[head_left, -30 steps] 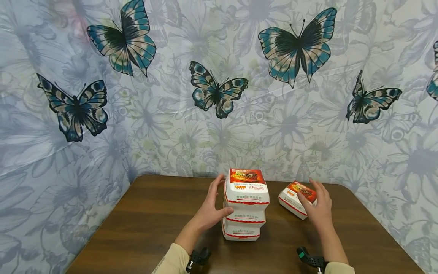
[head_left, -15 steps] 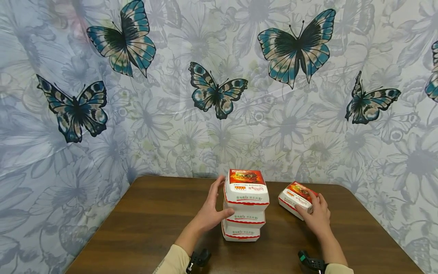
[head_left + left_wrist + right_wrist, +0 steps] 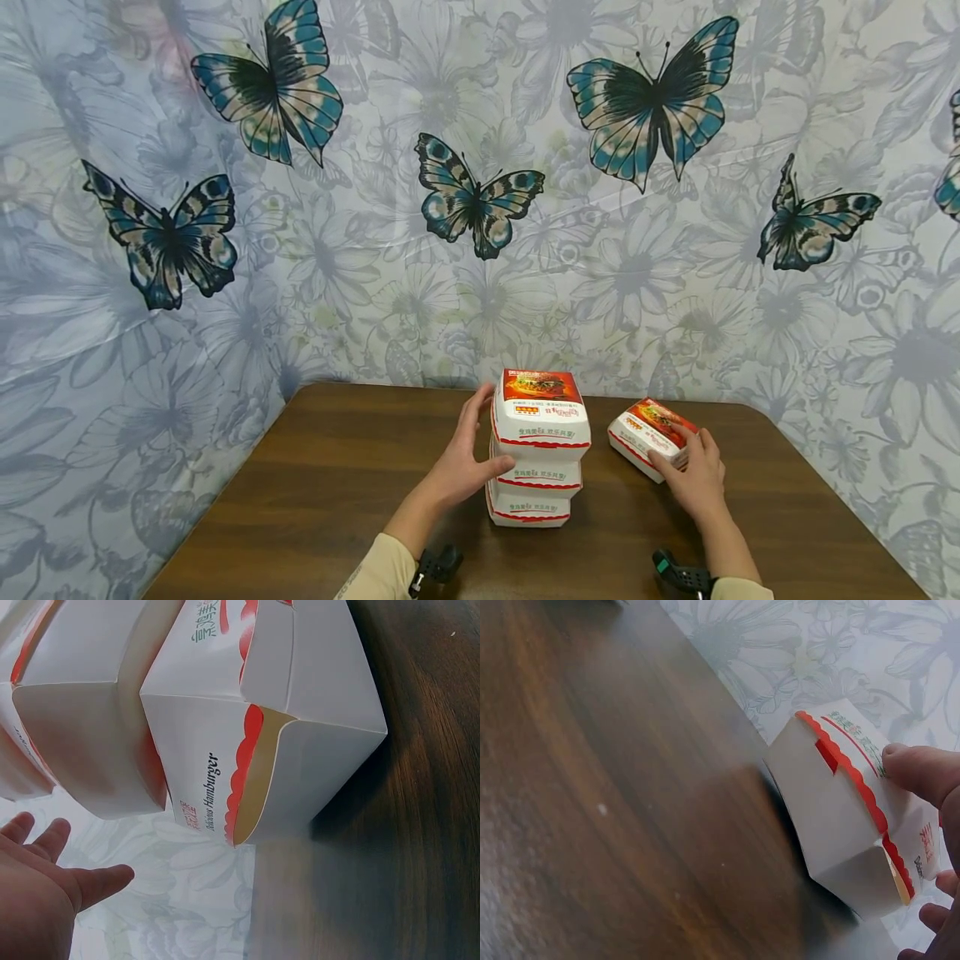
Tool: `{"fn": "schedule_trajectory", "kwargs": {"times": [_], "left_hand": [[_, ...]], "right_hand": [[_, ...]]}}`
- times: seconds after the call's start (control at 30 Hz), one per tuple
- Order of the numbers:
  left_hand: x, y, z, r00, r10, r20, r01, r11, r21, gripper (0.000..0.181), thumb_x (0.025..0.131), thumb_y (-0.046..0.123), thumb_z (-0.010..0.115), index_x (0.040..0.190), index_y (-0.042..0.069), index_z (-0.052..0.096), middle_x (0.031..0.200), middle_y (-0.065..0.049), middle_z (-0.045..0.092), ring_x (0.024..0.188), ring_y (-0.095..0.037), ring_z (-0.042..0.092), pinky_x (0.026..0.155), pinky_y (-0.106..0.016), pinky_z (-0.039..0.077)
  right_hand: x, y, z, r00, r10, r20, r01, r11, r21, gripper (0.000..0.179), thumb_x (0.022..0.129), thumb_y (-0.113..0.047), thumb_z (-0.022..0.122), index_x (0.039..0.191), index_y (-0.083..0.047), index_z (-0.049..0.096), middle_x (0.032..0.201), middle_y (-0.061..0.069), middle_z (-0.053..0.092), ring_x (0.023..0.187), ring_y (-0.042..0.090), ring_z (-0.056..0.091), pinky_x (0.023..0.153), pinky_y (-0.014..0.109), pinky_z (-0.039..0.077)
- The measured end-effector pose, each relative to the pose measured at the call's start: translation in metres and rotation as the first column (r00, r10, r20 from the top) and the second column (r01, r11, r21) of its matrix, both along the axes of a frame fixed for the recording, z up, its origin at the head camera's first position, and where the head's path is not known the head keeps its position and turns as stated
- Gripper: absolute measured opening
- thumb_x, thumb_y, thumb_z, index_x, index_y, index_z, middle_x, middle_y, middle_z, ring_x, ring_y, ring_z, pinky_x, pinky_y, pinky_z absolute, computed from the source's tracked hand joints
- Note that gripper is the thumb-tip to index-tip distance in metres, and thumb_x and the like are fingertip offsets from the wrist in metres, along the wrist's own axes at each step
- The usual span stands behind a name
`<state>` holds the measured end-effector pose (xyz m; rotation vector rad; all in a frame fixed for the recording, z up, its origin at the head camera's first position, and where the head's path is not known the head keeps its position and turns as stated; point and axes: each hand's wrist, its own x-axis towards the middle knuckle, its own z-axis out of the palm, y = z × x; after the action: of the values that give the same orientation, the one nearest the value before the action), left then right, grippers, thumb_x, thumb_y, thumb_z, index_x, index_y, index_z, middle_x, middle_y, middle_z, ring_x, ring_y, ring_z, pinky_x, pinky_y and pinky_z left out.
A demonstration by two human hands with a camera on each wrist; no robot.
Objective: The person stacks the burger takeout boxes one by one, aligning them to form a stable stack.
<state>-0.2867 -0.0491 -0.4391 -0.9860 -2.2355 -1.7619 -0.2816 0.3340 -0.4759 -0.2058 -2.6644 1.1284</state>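
Observation:
Three white hamburger boxes with red scalloped edges form a stack (image 3: 536, 475) on the table, slightly offset from one another; a burger picture covers the top. My left hand (image 3: 457, 467) is along the stack's left side, fingers spread and extended. In the left wrist view the left hand (image 3: 37, 892) shows beside the cartons, its thumb straight. Right of the stack, a single hamburger box (image 3: 637, 433) sits at an angle. My right hand (image 3: 697, 475) grips its near right side. In the right wrist view the thumb presses the box (image 3: 825, 802) near its printed front, other fingers round the far side.
The brown wooden table (image 3: 337, 475) runs back to a wall hanging (image 3: 360, 275) printed with flowers and butterflies. A gap of bare tabletop separates the stack from the single box. Black wrist camera mounts (image 3: 438, 567) are on both wrists.
My right hand has come down from above the single box and taken hold of its right side. The box has shifted slightly left. My left hand and the stack stay in place.

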Motion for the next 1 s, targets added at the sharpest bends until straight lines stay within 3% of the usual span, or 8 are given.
{"fn": "schedule_trajectory", "kwargs": {"times": [0.23,0.5,0.8,1.0], "left_hand": [[-0.0022,-0.0001,-0.0001,1.0,-0.005,-0.002,0.005,1.0,0.002,0.103,0.084,0.057,0.073,0.161,0.028,0.01,0.166,0.002,0.014,0.153,-0.027,0.02,0.115,-0.065,0.02],[-0.0011,0.0001,-0.0004,1.0,-0.008,0.005,0.008,1.0,0.001,0.101,0.084,0.059,0.072,0.159,0.035,0.01,0.166,0.001,0.013,0.153,-0.027,0.019,0.116,-0.068,0.019],[-0.0008,0.0001,-0.0004,1.0,-0.012,0.011,0.012,1.0,0.005,0.1,0.084,0.057,0.074,0.159,0.038,0.01,0.166,0.004,0.014,0.154,-0.024,0.018,0.117,-0.064,0.019],[-0.0007,0.0007,-0.0003,0.999,-0.015,0.029,0.015,1.0,0.011,0.1,0.083,0.061,0.072,0.158,0.04,0.009,0.166,0.005,0.013,0.154,-0.023,0.016,0.119,-0.065,0.017]], "right_hand": [[-0.0002,0.0002,0.0028,1.0,0.018,-0.015,-0.019,1.0,-0.018,0.077,0.092,-0.038,0.069,0.149,-0.002,0.031,0.161,0.036,-0.006,0.142,0.067,-0.002,0.108,0.078,0.01],[0.002,-0.0005,0.0019,1.0,0.0,0.014,0.0,1.0,-0.029,0.08,0.091,-0.041,0.071,0.15,-0.005,0.03,0.162,0.033,-0.006,0.144,0.063,0.0,0.11,0.076,0.013],[0.0027,-0.0038,0.0,0.998,-0.055,-0.02,0.054,0.996,-0.067,0.081,0.088,-0.043,0.074,0.149,-0.005,0.035,0.16,0.033,0.005,0.145,0.058,0.008,0.108,0.072,0.021],[0.002,-0.0072,0.006,0.992,-0.079,-0.099,0.07,0.994,-0.089,0.077,0.087,-0.041,0.075,0.147,-0.007,0.041,0.159,0.033,0.012,0.144,0.056,0.013,0.109,0.071,0.022]]}}
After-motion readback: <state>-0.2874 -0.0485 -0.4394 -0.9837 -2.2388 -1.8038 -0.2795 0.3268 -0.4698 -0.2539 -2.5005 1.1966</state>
